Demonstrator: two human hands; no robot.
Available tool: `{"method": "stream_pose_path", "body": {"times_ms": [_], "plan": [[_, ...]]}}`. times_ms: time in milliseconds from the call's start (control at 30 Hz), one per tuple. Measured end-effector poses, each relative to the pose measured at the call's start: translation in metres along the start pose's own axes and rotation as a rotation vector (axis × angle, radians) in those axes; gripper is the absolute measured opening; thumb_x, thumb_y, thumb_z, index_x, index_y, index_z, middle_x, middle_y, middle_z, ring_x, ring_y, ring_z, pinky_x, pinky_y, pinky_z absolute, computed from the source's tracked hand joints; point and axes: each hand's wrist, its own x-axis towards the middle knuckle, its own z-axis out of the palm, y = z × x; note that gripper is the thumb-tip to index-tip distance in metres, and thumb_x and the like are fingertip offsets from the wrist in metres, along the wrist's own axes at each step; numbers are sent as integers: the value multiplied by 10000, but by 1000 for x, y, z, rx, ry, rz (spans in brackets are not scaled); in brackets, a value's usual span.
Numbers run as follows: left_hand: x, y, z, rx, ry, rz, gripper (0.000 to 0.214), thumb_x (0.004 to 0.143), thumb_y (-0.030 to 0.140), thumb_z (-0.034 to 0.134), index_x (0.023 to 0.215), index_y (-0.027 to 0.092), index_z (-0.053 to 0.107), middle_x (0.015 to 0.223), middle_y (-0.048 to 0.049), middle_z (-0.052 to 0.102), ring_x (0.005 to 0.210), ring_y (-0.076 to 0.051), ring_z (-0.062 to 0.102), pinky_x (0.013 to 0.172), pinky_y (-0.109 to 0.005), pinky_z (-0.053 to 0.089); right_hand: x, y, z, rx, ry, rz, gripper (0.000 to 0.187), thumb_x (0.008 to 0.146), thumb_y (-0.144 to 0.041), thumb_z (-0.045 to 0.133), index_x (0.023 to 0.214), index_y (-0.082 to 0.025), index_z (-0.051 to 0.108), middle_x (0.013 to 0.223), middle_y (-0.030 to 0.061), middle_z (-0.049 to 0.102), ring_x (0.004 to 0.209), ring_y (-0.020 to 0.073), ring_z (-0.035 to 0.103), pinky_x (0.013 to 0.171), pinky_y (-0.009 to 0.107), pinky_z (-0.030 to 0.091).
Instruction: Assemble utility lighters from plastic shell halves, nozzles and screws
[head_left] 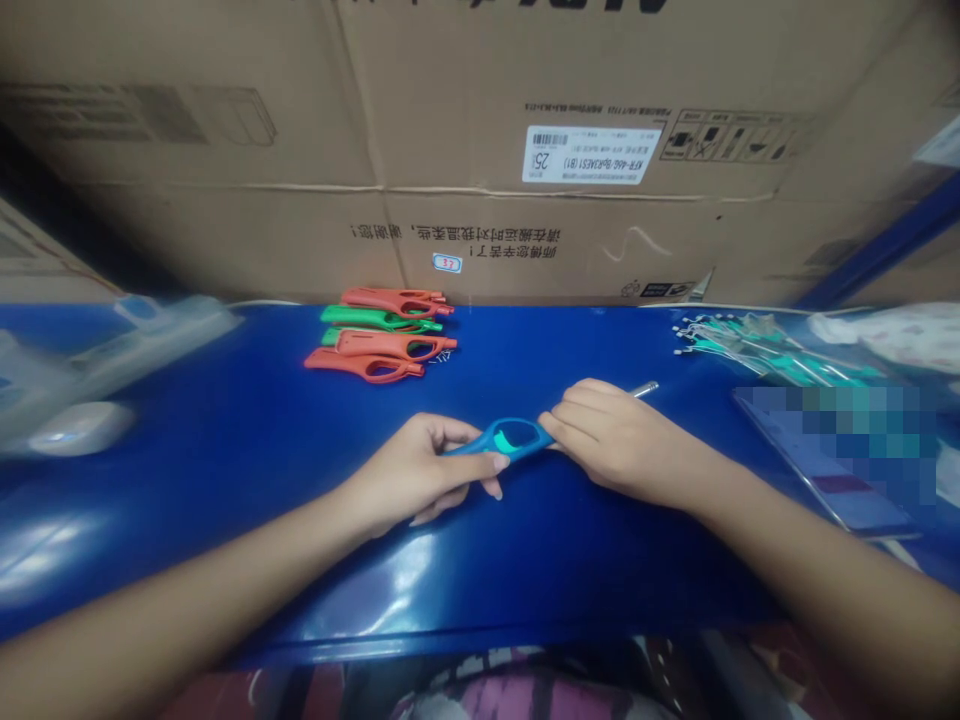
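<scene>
The blue handle (527, 451) is held above the counter (562, 580), between the two hands, near the middle of the view. The left hand (420, 470) is clamped on its wider end, with the thumb lying along the near side and the other fingers below and behind. The right hand (607, 430) is closed around the narrow end, and past its knuckles a thin metal rod (646, 389) comes out; how the rod meets the handle is hidden by this hand, so I cannot tell whether they are joined. The handle seems to be moulded plastic, therefore I judge it light and rather stiff, and its smooth surface may turn a little under dry fingers. The part around the loop looks slim, so a strong squeeze there could bend it; the full body on the left side is, in my opinion, the better place for a firm hold. The teal trigger (502, 441), which shows inside the loop, probably moves if pressed, and the thumb near it should stay light. The rod is likely hard and slippery, and it is best taken close to the handle. Farther back, to the left, orange handles (367, 366) and green handles (356, 317) lie in a pile.
</scene>
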Motion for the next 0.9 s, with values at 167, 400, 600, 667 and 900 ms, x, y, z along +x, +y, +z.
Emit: {"method": "stream_pose_path", "body": {"times_ms": [167, 400, 600, 667, 900], "plan": [[4, -2, -2, 229, 97, 149, 288, 869, 421, 672, 775, 152, 713, 483, 45, 552, 375, -70, 421, 370, -191, 291, 2, 2, 6, 48, 15, 53, 254, 1004, -143, 443, 963, -64, 682, 788, 109, 659, 742, 200, 527, 728, 355, 410], [7, -8, -4, 718, 226, 659, 289, 934, 354, 618, 1181, 212, 665, 1091, -31, 707, 964, -173, 653, 877, -275, 487, 2, 7, -1, 274, -152, 257, 175, 983, -256, 531, 964, -139, 659, 854, 83, 624, 808, 207, 542, 728, 325, 437], [10, -7, -16, 872, 307, 708, 330, 954, 363, 593, 1232, 190, 634, 1125, -65, 669, 1028, -201, 625, 942, -329, 477, -4, 17, 1, 291, -192, 397, 118, 952, -160, 504, 1011, -164, 607, 988, 97, 606, 929, 229, 557, 781, 345, 467], [12, -7, -19, 891, 345, 706, 330, 932, 352, 622, 1214, 182, 646, 1103, -66, 665, 1013, -203, 629, 935, -335, 484, -5, 19, 4, 293, -210, 443, 126, 940, -148, 501, 1024, -170, 592, 1004, 91, 586, 917, 224, 560, 768, 342, 465], [13, -10, -21, 884, 351, 667, 316, 897, 303, 656, 1191, 188, 653, 1099, -60, 655, 962, -187, 645, 878, -315, 521, -4, 19, 3, 342, -318, 544, 166, 927, -128, 481, 1055, -188, 568, 1041, 71, 543, 834, 185, 544, 701, 302, 433]]}}
